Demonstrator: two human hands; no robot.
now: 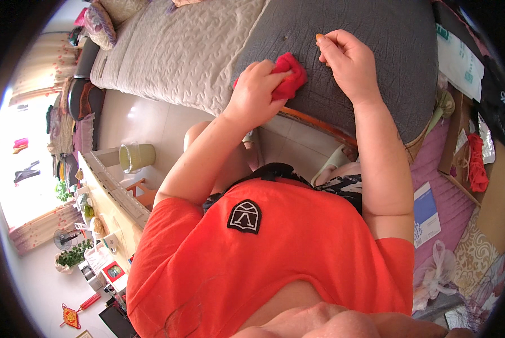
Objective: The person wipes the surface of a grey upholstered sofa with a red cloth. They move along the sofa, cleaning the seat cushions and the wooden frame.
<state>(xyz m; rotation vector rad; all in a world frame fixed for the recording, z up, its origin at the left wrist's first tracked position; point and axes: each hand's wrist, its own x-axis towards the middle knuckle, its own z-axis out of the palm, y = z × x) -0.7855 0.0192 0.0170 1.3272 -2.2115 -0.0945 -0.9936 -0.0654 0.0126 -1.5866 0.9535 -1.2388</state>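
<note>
My left hand is closed around a crumpled red cloth, which rests at the front part of a dark grey sofa seat. Part of the cloth is hidden under my fingers. To the right, my right hand is held over the same seat with its fingers curled in against the thumb. I see no object in it. The seat's surface looks wrinkled, with a small worn spot near the middle. A beige quilted cover lies over the sofa's left part, its edge close to my left hand.
Wooden trim runs along the seat's front edge, above the tiled floor. A waste bin stands left, near a long table. On the right are an open cardboard box, a red bundle and a plastic bag.
</note>
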